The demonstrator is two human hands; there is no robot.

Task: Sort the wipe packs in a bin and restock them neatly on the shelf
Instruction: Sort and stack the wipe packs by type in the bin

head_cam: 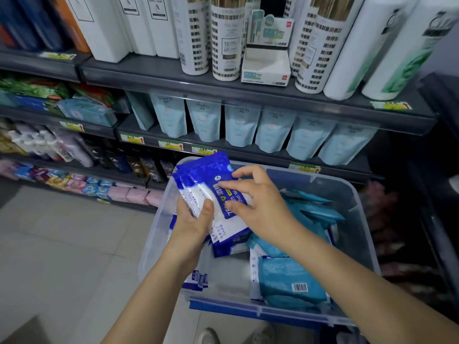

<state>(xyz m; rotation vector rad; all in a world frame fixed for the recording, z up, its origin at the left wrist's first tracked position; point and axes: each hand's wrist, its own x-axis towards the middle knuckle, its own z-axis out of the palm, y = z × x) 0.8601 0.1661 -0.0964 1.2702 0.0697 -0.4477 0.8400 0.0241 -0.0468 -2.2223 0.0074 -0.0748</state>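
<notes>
Hands are held over the bin's (pixel 155 232) far-left rim: blue wipe packs (pixel 198 170) are gripped in the left hand (pixel 196 219), touched by spread fingers (pixel 231 185) of the right hand (pixel 258 204); teal packs (pixel 293 281) are heaped rightward.

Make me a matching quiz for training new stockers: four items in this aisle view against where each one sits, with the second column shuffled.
Items
1. stack of dark blue and white wipe packs
2. teal wipe pack with a barcode
3. pale blue stand-up pouches
4. white open cardboard display box

Places
A. on the top shelf, among tall patterned canisters
B. gripped in the left hand
C. lying in the clear plastic bin
D. standing in a row on the middle shelf

Pairs: 1-B, 2-C, 3-D, 4-A
</notes>
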